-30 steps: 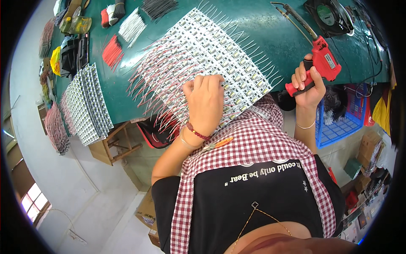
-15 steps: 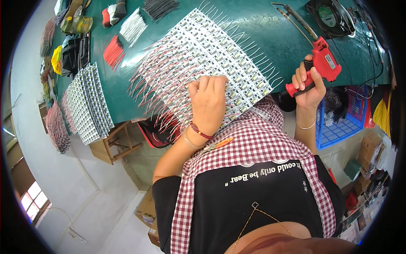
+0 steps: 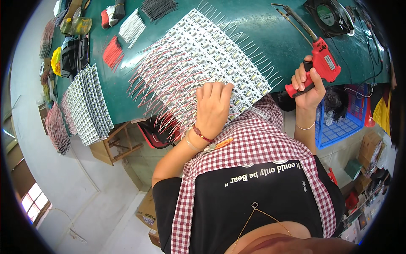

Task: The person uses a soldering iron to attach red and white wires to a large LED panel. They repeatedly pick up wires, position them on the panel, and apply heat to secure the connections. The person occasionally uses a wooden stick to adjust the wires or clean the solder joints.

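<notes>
A large panel of white circuit boards [image 3: 220, 55] lies aslant on the green table, its near corner reaching over the edge by my apron. Red and white wires fringe its left side, and short white wires stick out along the upper right side. My left hand [image 3: 212, 108] rests palm down on the near part of the panel, fingers stretched forward and slightly apart; the thumb is hidden. My right hand [image 3: 309, 89] grips the handle of a red soldering gun [image 3: 325, 63], held right of the panel. Its metal tip and thin feed tube point up and away from the boards.
Bundles of red wires [image 3: 113, 53], white wires [image 3: 133, 32] and black wires [image 3: 159, 9] lie on the table beyond the panel. More wired boards [image 3: 87, 106] overhang the left edge. A black fan [image 3: 327, 17] stands far right, above a blue crate [image 3: 338, 136].
My left hand has slid slightly right and toward me, and its fingers have straightened and spread a little. My right hand and the soldering gun have stayed nearly still.
</notes>
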The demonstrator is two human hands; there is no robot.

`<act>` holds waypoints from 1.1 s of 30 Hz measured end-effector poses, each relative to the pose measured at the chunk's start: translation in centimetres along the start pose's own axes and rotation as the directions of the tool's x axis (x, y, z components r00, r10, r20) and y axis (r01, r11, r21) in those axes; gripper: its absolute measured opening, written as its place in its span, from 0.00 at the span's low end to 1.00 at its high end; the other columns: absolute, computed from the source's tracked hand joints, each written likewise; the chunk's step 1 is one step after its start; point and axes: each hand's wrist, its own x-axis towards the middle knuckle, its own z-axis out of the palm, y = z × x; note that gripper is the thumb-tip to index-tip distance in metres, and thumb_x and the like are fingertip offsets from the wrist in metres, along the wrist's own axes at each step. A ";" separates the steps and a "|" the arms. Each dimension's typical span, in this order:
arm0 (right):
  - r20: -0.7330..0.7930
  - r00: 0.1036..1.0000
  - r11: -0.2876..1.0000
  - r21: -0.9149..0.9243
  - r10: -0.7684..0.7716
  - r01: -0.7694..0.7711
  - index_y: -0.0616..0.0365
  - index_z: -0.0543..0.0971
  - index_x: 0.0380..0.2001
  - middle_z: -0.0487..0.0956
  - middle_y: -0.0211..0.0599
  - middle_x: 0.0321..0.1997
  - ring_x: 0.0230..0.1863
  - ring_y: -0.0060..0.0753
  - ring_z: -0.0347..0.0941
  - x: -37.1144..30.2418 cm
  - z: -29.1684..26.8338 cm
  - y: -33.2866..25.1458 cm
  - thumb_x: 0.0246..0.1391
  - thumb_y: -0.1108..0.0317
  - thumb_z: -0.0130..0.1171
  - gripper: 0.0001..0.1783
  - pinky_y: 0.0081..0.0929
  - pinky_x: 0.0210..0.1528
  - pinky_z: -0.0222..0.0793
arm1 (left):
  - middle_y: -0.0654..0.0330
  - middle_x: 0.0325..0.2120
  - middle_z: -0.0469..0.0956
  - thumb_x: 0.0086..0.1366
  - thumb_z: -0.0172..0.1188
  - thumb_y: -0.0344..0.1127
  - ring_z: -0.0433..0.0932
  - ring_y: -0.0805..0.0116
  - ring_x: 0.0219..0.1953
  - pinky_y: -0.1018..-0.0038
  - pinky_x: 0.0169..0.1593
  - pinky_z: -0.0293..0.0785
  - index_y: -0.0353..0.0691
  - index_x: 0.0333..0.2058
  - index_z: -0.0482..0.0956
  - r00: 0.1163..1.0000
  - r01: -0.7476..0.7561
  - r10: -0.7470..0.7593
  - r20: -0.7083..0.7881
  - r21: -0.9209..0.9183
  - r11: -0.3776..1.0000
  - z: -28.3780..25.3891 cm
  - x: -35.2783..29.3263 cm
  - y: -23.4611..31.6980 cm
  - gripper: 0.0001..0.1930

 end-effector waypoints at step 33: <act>0.000 1.000 1.000 0.015 -0.020 0.020 0.66 0.65 0.51 0.66 0.35 0.23 0.17 0.21 0.59 0.1 0.0 -0.3 0.61 0.68 0.47 0.18 0.21 0.23 0.62 | 0.63 0.52 0.75 0.63 0.54 0.50 0.65 0.63 0.63 0.50 0.65 0.47 0.41 0.46 0.80 0.994 -0.109 0.111 0.009 0.280 0.954 -2.6 1.4 -1.4 0.21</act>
